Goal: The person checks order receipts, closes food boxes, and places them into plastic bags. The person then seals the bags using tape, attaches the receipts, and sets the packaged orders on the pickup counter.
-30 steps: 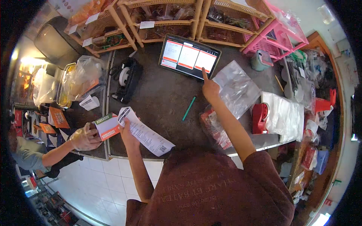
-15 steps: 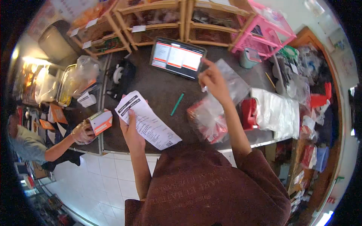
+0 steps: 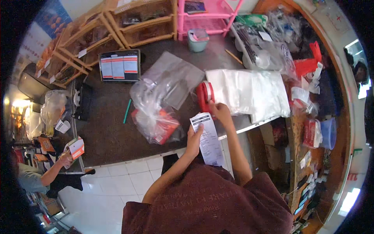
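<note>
My left hand (image 3: 193, 141) is closed on a long printed paper slip (image 3: 210, 142), thumb across its front near the top. The slip hangs down over the counter's front edge, close to my body. Just right of it, my right hand (image 3: 222, 115) has its fingers curled together against a red tape dispenser (image 3: 202, 102) with a pale roll in it. Whatever is between those fingertips is too small to make out. Behind the dispenser lies a stack of white plastic bags (image 3: 249, 91). To the left, a clear plastic bag (image 3: 150, 95) covers a red packet (image 3: 166, 128).
A tablet (image 3: 119, 67) with a lit screen stands by the wooden racks (image 3: 140, 29). A green pen (image 3: 127, 111) lies on the dark counter (image 3: 103, 128). A pink shelf (image 3: 206, 25) and a cup (image 3: 197, 41) are behind. At left, another person's gloved hand (image 3: 65, 159) holds a box (image 3: 76, 149).
My right hand has left the tablet and come down to the red tape dispenser. My left hand has carried the paper slip rightward. The view has swung right.
</note>
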The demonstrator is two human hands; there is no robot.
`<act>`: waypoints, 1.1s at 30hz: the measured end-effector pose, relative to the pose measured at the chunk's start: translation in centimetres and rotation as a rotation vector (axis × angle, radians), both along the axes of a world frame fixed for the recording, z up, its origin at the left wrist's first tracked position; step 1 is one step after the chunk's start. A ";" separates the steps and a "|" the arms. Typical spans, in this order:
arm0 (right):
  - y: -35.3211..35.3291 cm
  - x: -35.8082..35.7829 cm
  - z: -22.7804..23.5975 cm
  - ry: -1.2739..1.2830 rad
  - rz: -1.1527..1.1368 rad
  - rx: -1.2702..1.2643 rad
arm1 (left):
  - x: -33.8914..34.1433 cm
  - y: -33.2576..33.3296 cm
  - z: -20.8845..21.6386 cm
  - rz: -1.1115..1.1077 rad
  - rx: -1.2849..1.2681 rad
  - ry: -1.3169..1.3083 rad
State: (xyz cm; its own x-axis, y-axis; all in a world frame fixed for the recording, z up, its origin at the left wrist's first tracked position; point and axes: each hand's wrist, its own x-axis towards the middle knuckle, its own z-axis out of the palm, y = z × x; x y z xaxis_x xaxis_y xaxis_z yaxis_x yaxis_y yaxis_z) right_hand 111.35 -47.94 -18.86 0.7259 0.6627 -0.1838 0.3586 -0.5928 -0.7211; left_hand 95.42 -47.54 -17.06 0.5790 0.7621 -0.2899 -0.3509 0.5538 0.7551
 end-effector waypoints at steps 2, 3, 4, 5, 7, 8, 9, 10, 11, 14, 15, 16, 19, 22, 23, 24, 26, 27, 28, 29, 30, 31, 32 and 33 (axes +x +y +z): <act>0.9 -0.3 2.4 -0.006 0.079 -0.109 | 0.2 -2.0 -2.0 -0.026 -0.024 0.077; 0.6 0.4 1.3 -0.078 0.093 0.011 | 0.9 -2.9 -2.4 -0.001 0.003 0.111; 0.0 1.0 0.3 -0.155 0.105 0.130 | 1.2 -3.8 -2.8 -0.030 -0.003 0.120; 0.0 1.0 1.4 0.023 0.056 0.023 | 1.2 -3.9 -3.0 -0.062 -0.065 0.133; -2.3 -0.5 5.9 0.118 0.102 0.167 | 1.1 -3.7 -3.7 -0.067 -0.129 0.151; -4.3 -1.4 7.7 0.200 0.130 0.314 | 1.1 -3.7 -3.9 -0.086 -0.121 0.103; -6.7 -2.5 8.5 0.173 0.183 0.317 | 0.6 -4.0 -4.2 -0.097 -0.115 0.061; -9.5 -3.5 9.1 0.137 0.223 0.318 | 0.3 -4.3 -4.2 -0.122 -0.111 0.014; -11.8 -4.5 8.8 0.192 0.226 0.188 | 0.2 -4.7 -4.1 -0.129 -0.113 0.017; -16.0 -6.6 3.4 0.436 0.216 -0.035 | 0.4 -5.6 -3.2 -0.231 -0.084 0.175; -16.3 -5.4 3.1 0.319 0.403 -0.330 | 0.3 -5.9 -2.9 -0.301 0.025 0.250; -16.2 -4.4 2.9 0.319 0.407 -0.330 | 0.3 -6.3 -2.7 -0.369 0.134 0.325; -12.8 -2.5 3.3 -0.212 0.202 -0.009 | -0.6 -7.0 -3.3 -0.379 0.004 0.297; -7.0 -0.9 0.4 0.278 0.208 0.369 | -1.0 -7.6 -3.8 -0.470 0.031 0.322; -6.1 -0.9 -0.2 0.280 0.215 0.372 | -1.4 -7.4 -3.9 -0.506 0.053 0.308; -5.4 -1.0 -0.7 0.143 0.175 0.284 | -2.0 -7.2 -4.1 -0.541 0.076 0.295; -5.0 -1.2 -2.2 0.010 0.148 0.202 | -3.9 -5.9 -4.2 -0.632 0.112 0.368; -5.9 -1.5 -2.9 -0.067 0.090 0.200 | -5.4 -5.2 -3.9 -0.730 0.136 0.441; -6.5 -2.2 -3.7 -0.143 0.034 0.199 | -7.8 -4.6 -3.3 -0.709 0.129 0.416; -5.8 -2.9 -2.4 -0.148 0.047 0.207 | -9.3 -3.0 -2.3 -0.692 0.133 0.381; -4.8 -4.7 0.6 -0.014 0.015 0.296 | -11.6 -0.9 -1.5 -0.666 0.316 0.563; -4.0 -6.2 3.2 0.074 -0.047 0.404 | -13.8 0.6 -0.3 -0.678 0.498 0.733; -3.1 -7.9 5.7 0.159 -0.099 0.518 | -15.3 2.6 2.8 -0.589 0.538 0.726; -1.2 -8.9 6.9 0.124 -0.061 0.542 | -17.3 4.0 4.7 -0.462 0.569 0.806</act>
State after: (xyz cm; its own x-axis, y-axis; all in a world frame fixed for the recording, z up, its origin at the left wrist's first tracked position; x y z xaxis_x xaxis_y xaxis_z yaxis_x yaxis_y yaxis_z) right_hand 102.41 -49.18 -11.96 0.7605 0.6438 0.0847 0.2280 -0.1427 -0.9631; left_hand 78.14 -43.57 -12.32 0.6419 0.6627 -0.3859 0.5143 0.0012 0.8576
